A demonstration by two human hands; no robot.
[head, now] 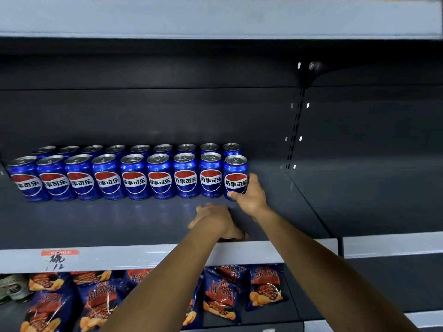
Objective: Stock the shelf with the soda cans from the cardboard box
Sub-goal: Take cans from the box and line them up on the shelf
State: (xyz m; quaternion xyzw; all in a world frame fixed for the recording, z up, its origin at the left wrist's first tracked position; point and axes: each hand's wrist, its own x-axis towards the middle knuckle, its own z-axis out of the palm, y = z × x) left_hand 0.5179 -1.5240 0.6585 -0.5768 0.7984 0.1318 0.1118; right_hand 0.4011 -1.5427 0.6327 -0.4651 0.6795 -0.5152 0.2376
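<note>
The thumb and fingers of the right hand (250, 196) are curled round the lower body of the end can (236, 178), the thumb tip lying across its front near the base, while the left hand (217, 220) is rested on the shelf (143, 226) just in front, its fingers loosely bent and nothing held in them. The gripped can is stood upright at the right end of the front row, touching its neighbour, with its long axis vertical, its pull-tab end upward and its logo turned outward. 2 rows of blue soda cans (134, 176) are seen, 9 in the front and about 9 behind, all upright and facing forward. A full can is judged fairly heavy, rigid yet easily dented, and smooth enough to slip, so it is best taken round the middle of the body. The right part of the shelf is unfilled. Snack bags (265, 287) are laid on the level below. The cardboard box is not in view.
</note>
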